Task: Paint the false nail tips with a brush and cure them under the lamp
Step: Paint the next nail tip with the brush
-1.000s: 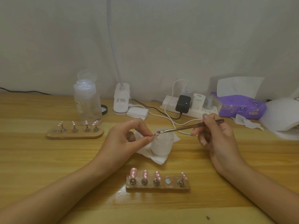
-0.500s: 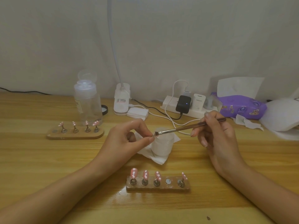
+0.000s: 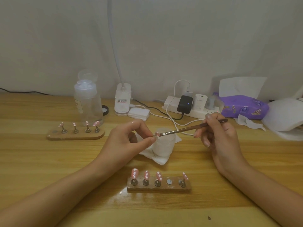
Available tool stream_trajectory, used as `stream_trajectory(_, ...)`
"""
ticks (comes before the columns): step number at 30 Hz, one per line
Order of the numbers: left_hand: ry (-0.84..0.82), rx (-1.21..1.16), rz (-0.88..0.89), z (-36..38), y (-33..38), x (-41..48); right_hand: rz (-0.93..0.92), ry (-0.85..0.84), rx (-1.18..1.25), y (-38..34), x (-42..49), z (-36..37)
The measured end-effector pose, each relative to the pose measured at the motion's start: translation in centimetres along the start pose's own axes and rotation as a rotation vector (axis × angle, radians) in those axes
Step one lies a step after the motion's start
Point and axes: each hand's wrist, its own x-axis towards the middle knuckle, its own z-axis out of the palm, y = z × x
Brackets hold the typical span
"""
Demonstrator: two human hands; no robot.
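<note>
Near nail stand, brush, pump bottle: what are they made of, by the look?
The near nail stand: brown matte block with rough edges, likely wood or cork; its shiny pegs look metal. The brush: glossy red-brown handle, lacquered wood or plastic; silvery ferrule, probably metal. The pump bottle: clear, see-through, probably plastic.

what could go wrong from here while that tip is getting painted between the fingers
1. The left hand pinches the small nail tip in mid-air. The brush in the right hand could push it loose, or smear wet paint onto the fingers.
2. Setting it on the near holder, whose free spot sits between painted tips, could smudge a neighbour.
</note>
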Motion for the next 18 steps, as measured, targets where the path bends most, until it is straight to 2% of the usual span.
stream_trajectory(5, 0.084, -0.033, 0.040, -0.2, 0.8, -0.1, 0.014, 0.029, 0.039, -0.1, 0.1, 0.0)
stream_trajectory(11, 0.169, -0.094, 0.186, -0.8, 3.5, -0.7, 0.050, 0.059, 0.074, 0.1, 0.5, -0.1)
stream_trajectory(14, 0.092, -0.053, 0.268, -0.7, 5.2, -1.3, 0.039, 0.050, 0.080, 0.3, 0.5, -0.1)
stream_trajectory(18, -0.112, 0.139, 0.342, 0.6, 6.8, -2.7, 0.033, 0.051, 0.095, 0.4, 0.6, -0.1)
